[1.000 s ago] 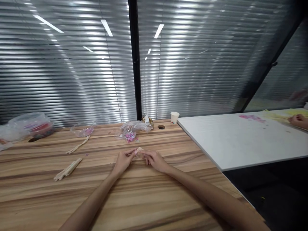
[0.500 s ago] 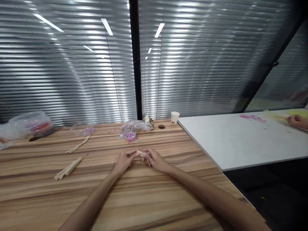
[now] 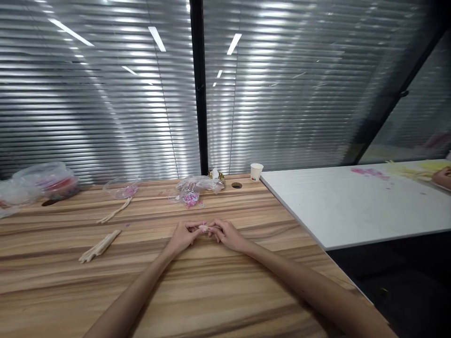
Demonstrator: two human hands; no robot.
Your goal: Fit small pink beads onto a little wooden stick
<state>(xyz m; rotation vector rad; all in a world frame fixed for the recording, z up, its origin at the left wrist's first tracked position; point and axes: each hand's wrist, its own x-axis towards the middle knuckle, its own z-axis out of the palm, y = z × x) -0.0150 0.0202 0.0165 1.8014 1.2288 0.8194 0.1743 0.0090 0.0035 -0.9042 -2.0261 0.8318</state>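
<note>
Just above the middle of the wooden table (image 3: 211, 291), my left hand (image 3: 183, 234) pinches one end of a small cream piece with a pink part (image 3: 204, 228). The fingers of my right hand (image 3: 227, 234) are closed on its other end, and the two hands nearly meet. Much of the piece is hidden by the fingers. To the left lie a bundle of cream strips (image 3: 100, 246) and a thinner pair of strips (image 3: 115, 211). Beyond my hands is a clear bag with small pink pieces (image 3: 190, 198).
A clear dish (image 3: 121, 188) and plastic containers (image 3: 52, 180) stand at the back left. A paper cup (image 3: 256, 172) is near the window. On the white table (image 3: 310, 206) lie pink pieces (image 3: 369, 173) and yellow material, with another person's hand (image 3: 442, 177) at the right edge.
My fingers have shifted slightly around the small piece, and less of its cream part shows. The other person's hand has moved right.
</note>
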